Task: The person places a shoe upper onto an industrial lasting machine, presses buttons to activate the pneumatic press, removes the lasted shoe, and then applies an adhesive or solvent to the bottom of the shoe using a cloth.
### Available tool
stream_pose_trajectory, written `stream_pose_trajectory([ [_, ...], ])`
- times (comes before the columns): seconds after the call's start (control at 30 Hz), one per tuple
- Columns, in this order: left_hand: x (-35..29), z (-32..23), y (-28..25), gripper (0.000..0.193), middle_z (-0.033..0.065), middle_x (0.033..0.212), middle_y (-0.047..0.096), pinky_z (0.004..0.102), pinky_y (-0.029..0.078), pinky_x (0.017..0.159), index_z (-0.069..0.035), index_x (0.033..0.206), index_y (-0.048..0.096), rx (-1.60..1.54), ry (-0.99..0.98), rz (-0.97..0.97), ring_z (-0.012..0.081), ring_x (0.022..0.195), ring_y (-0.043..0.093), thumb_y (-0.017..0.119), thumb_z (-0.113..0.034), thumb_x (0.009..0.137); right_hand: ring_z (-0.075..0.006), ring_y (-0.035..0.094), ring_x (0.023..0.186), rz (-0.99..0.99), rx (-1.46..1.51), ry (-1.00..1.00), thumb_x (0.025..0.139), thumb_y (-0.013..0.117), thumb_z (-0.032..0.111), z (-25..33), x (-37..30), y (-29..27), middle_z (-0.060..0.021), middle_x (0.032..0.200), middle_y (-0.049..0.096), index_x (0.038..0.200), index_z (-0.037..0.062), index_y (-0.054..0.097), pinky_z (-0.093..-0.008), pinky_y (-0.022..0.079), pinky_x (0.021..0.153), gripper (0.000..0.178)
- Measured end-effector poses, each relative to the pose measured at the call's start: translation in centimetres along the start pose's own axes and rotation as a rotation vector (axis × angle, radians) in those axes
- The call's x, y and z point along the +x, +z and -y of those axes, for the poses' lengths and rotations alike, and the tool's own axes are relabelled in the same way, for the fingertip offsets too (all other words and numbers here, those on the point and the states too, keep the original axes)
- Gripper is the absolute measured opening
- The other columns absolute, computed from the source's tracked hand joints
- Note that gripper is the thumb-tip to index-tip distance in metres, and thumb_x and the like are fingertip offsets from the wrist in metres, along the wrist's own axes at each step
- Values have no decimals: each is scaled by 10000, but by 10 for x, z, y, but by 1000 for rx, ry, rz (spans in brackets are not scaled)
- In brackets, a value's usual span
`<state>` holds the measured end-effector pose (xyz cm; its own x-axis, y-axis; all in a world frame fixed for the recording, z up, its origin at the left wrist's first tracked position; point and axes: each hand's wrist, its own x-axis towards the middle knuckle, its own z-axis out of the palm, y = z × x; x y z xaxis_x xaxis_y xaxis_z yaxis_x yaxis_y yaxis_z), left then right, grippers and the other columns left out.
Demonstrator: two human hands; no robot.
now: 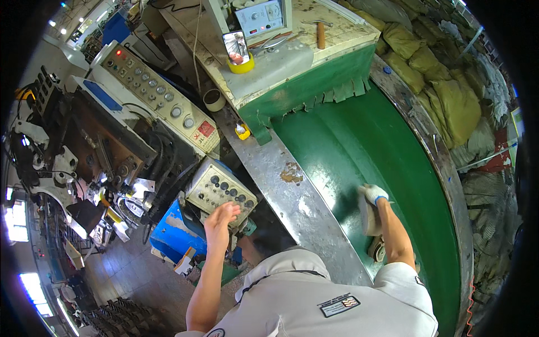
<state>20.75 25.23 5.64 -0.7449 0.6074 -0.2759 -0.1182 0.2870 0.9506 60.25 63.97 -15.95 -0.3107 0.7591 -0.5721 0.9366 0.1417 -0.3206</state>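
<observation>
My left hand (220,218) is bare. Its fingers are stretched out and slightly bent, with nothing visible in them, in front of a cream control box (203,191) with several dark knobs. On my right hand (374,194) is a white glove with a blue cuff. That hand is closed at the top of a long pale grey object (369,218), over the green conveyor belt (342,135). My hand and arm hide part of this object, so I cannot make out its kind. Just below it on the belt lies a small olive-brown object (377,249), partly hidden by my arm.
A metal ledge (281,174) borders the belt. A worktable (348,42) beyond carries a hammer (320,35), a phone (236,47) and a yellow tape roll (241,66). Machinery with a long control panel (151,84) stands left. Stacked sacks (449,95) line the right.
</observation>
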Motion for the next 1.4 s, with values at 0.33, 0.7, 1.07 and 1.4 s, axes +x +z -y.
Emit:
stream_pose_trajectory([
  [0.33, -76, -199, 9, 387, 216, 1014, 753, 375, 607, 791, 97, 1340, 576, 318, 1139, 91, 258, 827, 747, 536, -14, 971, -355, 651, 1279, 127, -500, 292, 919, 625, 424, -12, -36, 138, -161, 1400, 667, 1297, 116, 736, -489, 540, 1037, 500],
  [0.7, -166, -231, -42, 522, 78, 930, 738, 278, 578, 470, -388, 1572, 368, 248, 1771, -234, 178, 557, 672, 520, -229, 1099, -455, 574, 1294, -273, 60, -538, 891, 713, 371, 223, -132, 180, -292, 1480, 522, 1455, 15, 541, -477, 479, 1087, 689],
  [1.07, -262, -197, -188, 249, 112, 898, 751, 296, 587, 561, -89, 1222, 684, 82, 1794, -353, 228, 673, 713, 606, -115, 987, -393, 536, 1365, -24, 22, -1317, 912, 716, 215, 430, -293, 223, -236, 1485, 544, 1416, -3, 551, -441, 437, 1145, 574],
  [1.4, -330, -185, -238, 206, 83, 834, 745, 256, 569, 516, -131, 1165, 717, 30, 1852, -674, 181, 567, 678, 653, -117, 969, -382, 661, 1198, 85, 178, -1439, 975, 650, 172, 467, -341, 265, -264, 1315, 652, 1433, -31, 533, -425, 507, 1031, 514],
])
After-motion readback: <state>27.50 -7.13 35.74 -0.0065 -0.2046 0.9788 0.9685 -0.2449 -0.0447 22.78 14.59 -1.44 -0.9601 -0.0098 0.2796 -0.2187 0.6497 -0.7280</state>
